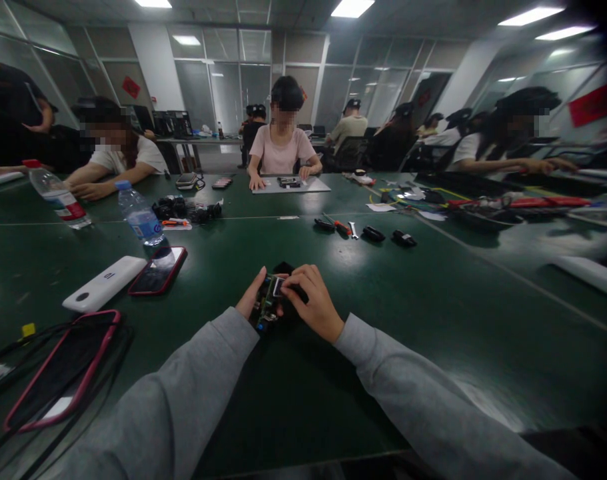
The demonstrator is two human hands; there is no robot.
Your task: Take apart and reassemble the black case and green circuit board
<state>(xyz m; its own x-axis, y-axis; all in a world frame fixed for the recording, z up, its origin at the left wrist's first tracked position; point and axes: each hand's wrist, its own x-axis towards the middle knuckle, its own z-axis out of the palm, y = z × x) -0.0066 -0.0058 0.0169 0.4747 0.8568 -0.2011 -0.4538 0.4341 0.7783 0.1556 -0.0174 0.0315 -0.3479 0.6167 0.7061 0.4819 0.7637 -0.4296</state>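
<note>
My left hand (250,298) is closed around a small green circuit board (267,303) with blue parts at its corners, held above the green table. On the board's upper right part sits a small piece with a white frame (278,287), perhaps a little screen. My right hand (310,299) has its thumb and fingers pinched at the edge of that white-framed piece. Whether it grips the piece or only touches it is hard to tell. Something black (283,268) shows just behind the board, partly hidden by my hands.
Left on the table (423,373) lie a white power bank (104,283), a phone (158,270) and a red-edged phone (63,370) under cables. Two bottles stand beyond, the nearer blue-capped (140,215). Ahead lie a screwdriver (342,228), a wrench (353,231) and black pieces (374,233). Several people sit around.
</note>
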